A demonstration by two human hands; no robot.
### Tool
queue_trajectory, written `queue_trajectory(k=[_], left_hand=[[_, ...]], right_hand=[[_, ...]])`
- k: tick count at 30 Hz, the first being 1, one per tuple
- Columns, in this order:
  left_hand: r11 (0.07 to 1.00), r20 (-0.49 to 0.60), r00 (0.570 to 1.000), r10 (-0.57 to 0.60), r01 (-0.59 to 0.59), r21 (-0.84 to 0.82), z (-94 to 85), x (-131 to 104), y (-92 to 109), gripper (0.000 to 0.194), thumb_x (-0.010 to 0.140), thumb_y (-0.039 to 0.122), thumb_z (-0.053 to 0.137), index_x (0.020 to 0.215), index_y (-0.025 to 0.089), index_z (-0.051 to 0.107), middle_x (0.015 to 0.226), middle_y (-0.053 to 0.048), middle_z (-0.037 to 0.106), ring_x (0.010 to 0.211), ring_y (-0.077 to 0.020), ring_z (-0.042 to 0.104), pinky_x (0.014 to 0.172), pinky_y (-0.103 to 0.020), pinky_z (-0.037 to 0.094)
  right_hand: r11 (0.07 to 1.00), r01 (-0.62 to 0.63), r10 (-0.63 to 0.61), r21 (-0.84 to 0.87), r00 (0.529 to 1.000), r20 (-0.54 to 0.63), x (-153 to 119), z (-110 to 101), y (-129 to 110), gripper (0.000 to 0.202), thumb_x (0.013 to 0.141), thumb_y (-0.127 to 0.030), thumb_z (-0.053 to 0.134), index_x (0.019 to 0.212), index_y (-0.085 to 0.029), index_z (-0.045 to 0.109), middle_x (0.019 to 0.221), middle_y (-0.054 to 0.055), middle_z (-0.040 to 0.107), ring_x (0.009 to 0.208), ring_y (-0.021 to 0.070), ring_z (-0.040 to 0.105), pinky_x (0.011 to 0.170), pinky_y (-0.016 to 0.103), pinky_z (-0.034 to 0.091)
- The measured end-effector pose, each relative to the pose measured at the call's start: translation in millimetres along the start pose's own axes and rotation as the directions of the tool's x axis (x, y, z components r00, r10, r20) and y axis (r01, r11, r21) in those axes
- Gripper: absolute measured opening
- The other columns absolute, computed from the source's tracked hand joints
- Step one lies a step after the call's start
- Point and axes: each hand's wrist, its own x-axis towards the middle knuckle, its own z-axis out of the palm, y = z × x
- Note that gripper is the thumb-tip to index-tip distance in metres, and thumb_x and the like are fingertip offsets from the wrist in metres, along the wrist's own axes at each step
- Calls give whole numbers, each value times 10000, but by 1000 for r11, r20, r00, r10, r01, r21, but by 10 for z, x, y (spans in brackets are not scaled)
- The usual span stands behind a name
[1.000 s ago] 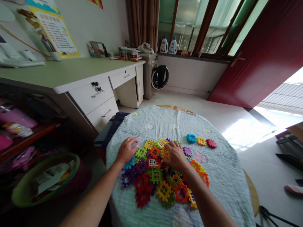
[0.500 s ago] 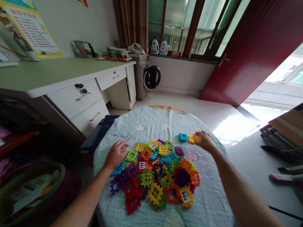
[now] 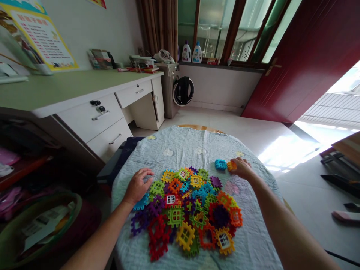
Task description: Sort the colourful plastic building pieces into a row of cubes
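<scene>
A loose heap of plastic interlocking building blocks with toothed edges (image 3: 176, 216) lies on the cloth-covered table, in purple, red, green, yellow, orange and blue. Some have lattice window centres. My left hand (image 3: 139, 184) rests at the heap's left edge, thumb and fingers apart, holding nothing, close to a green block (image 3: 156, 189) and a blue block (image 3: 141, 202). Away from the heap, at the right, my right hand (image 3: 242, 167) grips orange-yellow blocks (image 3: 231, 166), which its fingers partly hide. Just left of these sits a stack of blue blocks (image 3: 221, 164).
A pale patterned cloth (image 3: 185, 142) covers the round table. Left of it stand a desk with drawers (image 3: 92, 112) and a basket (image 3: 75, 210). Farther back are a washing machine (image 3: 168, 90) with its door ajar and a red door (image 3: 284, 75).
My right hand has closed in over the orange-yellow blocks and now covers more of them. My left hand has stayed in place. The view has shifted slightly.
</scene>
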Motion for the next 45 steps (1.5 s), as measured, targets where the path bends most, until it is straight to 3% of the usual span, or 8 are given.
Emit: queue_trajectory(k=[9,12,16,23,33,38,42,45], left_hand=[[1000,0,1000,-2,2,6,4,6,-12,202,794,337,527,856,203,665,1051,-74,643,1086,-242,596,1028,-399,448],[1000,1,1000,-5,5,3,2,8,-5,199,792,336,525,851,205,663,1048,-73,646,1079,-239,600,1032,-393,447],[1000,-3,1000,-5,5,1,9,14,-6,203,789,339,527,851,201,663,1049,-76,647,1078,-241,599,1031,-396,447],[1000,-1,1000,10,-10,25,13,17,5,195,778,335,534,842,206,665,1028,-72,648,1064,-241,596,1013,-397,457],[983,109,994,-19,-1,184,11,62,74,188,746,233,523,875,217,659,1044,-62,648,1062,-242,590,993,-399,450],[956,180,980,-83,27,292,33,188,483,268,808,167,442,969,194,654,1094,-86,649,1052,-234,600,980,-382,443],[958,291,956,45,-124,259,287,274,1002,249,838,266,523,1051,203,634,1131,-79,646,1072,-234,589,984,-359,437],[950,320,947,10,-109,292,527,314,1240,345,796,360,623,1103,202,614,1147,-99,645,1078,-259,591,970,-366,446]], right_hand=[[999,19,-18,28,999,-51,-34,14,28,591,669,-338,687,1249,-265,599,1255,111,570,1088,337,517,863,428,395],[994,18,3,108,981,-192,-166,-5,11,690,688,-392,678,1343,-253,513,1319,127,522,1113,342,518,906,465,401],[931,142,2,336,920,-393,-524,72,-54,540,737,-435,616,1232,-226,575,1204,123,578,1029,282,576,927,459,433],[695,31,173,718,962,-209,-1131,395,-255,368,762,-453,545,1016,-202,637,954,73,685,732,186,628,666,333,515],[685,51,246,727,923,-296,-1318,546,-291,315,777,-456,528,917,-218,679,915,60,719,822,224,651,791,358,512],[669,72,231,740,926,-299,-1309,546,-259,320,781,-474,538,902,-218,688,905,59,721,817,225,652,793,352,511],[655,83,225,751,927,-299,-1305,535,-266,321,778,-469,537,899,-213,686,900,62,720,819,225,655,791,352,513],[655,89,223,750,926,-304,-1310,523,-275,307,779,-460,535,890,-214,682,897,64,720,823,225,655,791,353,512]])
